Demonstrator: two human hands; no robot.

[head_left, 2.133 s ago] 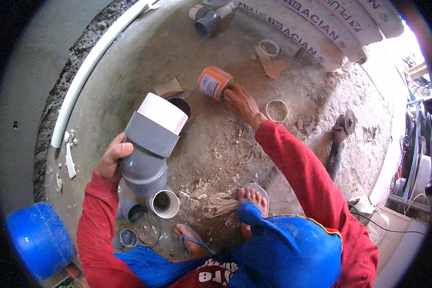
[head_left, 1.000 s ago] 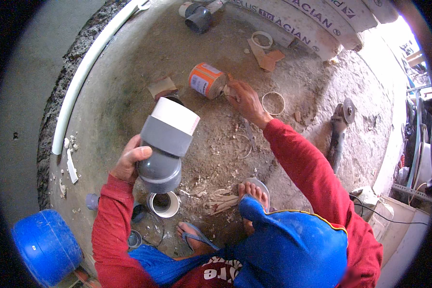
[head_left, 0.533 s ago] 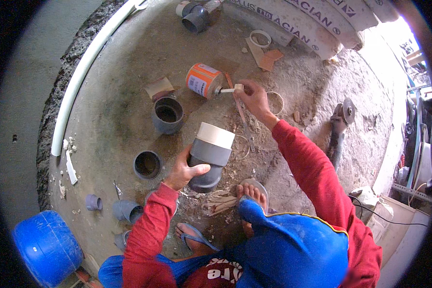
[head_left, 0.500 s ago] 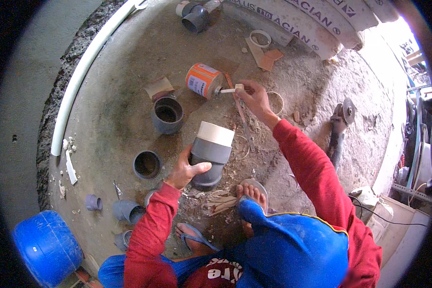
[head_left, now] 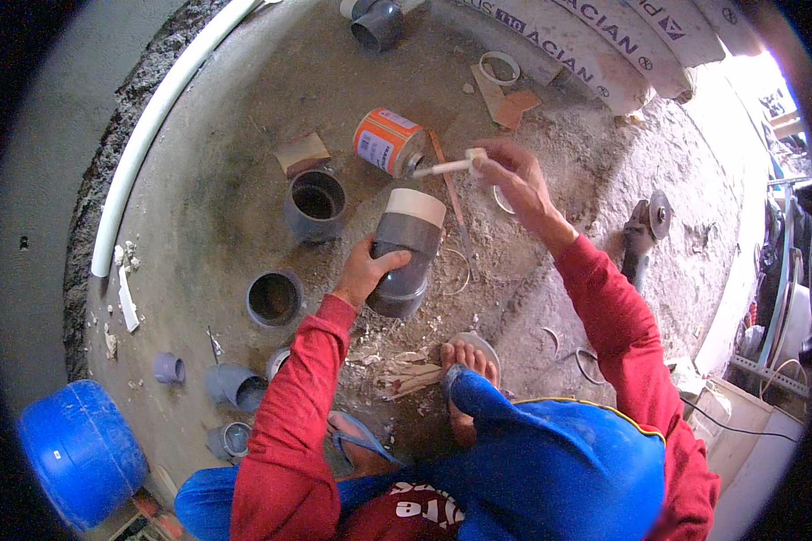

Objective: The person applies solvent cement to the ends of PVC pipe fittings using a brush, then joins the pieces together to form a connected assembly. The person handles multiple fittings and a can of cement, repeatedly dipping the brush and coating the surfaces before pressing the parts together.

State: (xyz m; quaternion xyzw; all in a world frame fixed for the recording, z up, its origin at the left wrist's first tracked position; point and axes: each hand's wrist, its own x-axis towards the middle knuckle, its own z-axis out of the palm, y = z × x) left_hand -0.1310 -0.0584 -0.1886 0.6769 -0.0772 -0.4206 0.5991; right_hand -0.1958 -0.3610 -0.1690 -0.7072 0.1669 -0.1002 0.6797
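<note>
My left hand (head_left: 363,273) is wrapped round a grey pipe elbow (head_left: 397,281) with a white pipe end (head_left: 416,206) in its upper opening, held tilted above the floor. Pinched in my right hand (head_left: 521,185) is the capped end of a white applicator brush (head_left: 449,167). Its tip sits by the mouth of an orange and white can (head_left: 386,141), which appears to lie on its side, just beyond the elbow. Whether the tip touches the can I cannot tell. Close to my left hand stand two grey pipe fittings, one farther off (head_left: 336,216) and one nearer (head_left: 254,301).
An angle grinder (head_left: 639,239) lies on the dirt floor at the right. Several wrapped pipes (head_left: 595,68) are stacked at the far right. A long white pipe (head_left: 158,126) runs along the left wall, with a blue barrel (head_left: 81,455) at near left. Smaller grey fittings (head_left: 228,383) lie by my left arm.
The elbow has moved up toward the can in my left hand. My right hand has shifted right, drawing the brush out of the can's mouth.
</note>
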